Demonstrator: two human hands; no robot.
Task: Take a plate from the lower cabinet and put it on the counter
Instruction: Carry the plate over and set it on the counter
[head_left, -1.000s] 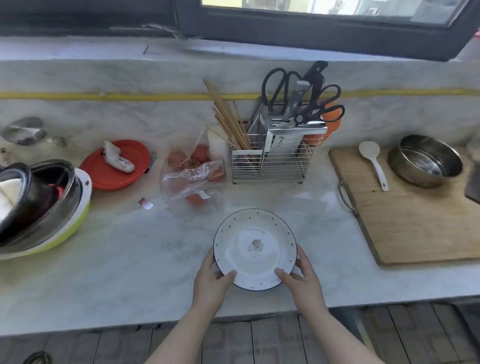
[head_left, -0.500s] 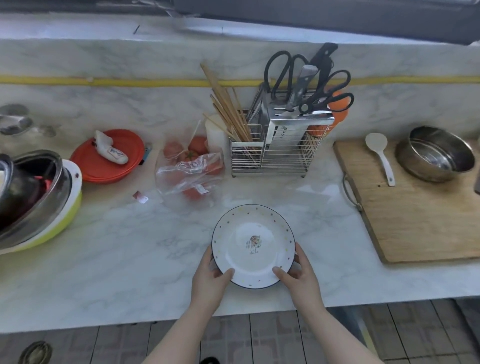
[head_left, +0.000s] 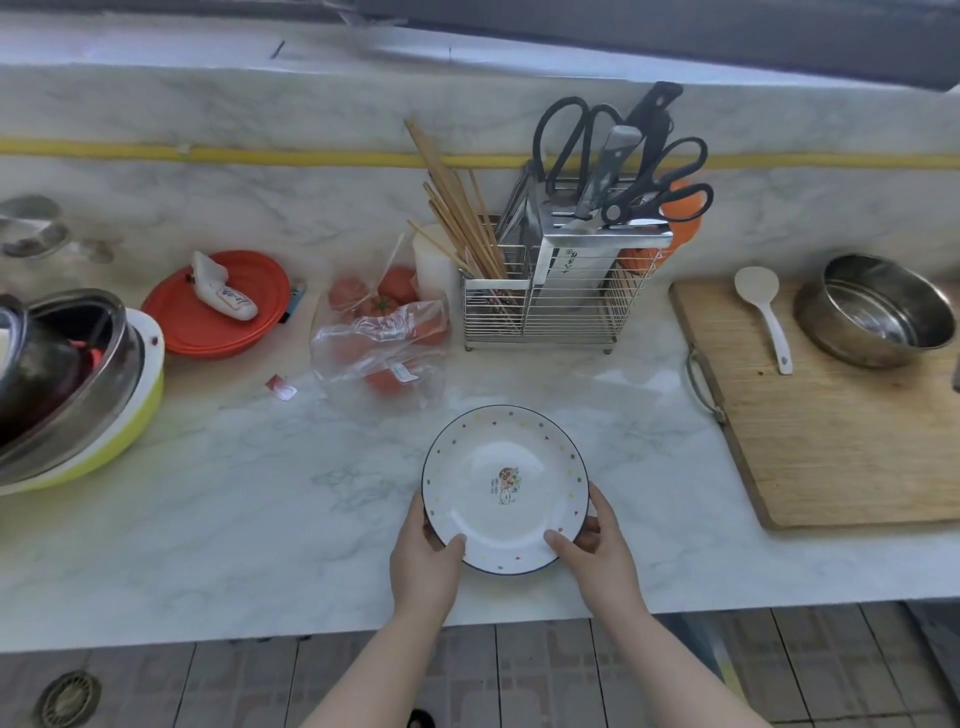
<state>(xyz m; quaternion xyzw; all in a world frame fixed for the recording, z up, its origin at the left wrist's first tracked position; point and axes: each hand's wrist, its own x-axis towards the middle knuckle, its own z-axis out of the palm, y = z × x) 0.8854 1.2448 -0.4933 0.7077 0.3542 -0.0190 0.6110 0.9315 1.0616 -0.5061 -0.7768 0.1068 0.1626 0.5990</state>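
Note:
A white plate (head_left: 505, 486) with a dark rim, small coloured triangles and a little picture in its middle is over the marble counter (head_left: 249, 519), near the front edge. My left hand (head_left: 426, 561) grips its near left rim, thumb on top. My right hand (head_left: 597, 556) grips its near right rim the same way. Whether the plate rests on the counter or hovers just above it I cannot tell. The lower cabinet is out of view.
Behind the plate lie a plastic bag of tomatoes (head_left: 382, 332) and a wire rack (head_left: 561, 291) with chopsticks, scissors and knives. A wooden cutting board (head_left: 841, 431) with a spoon (head_left: 763, 312) and steel bowl (head_left: 878, 309) is at right. Stacked bowls (head_left: 67, 384) and a red lid (head_left: 218, 306) are at left.
The view has tilted down a little, so the window has left the frame. The plate and both hands stay almost in the same spot on the counter.

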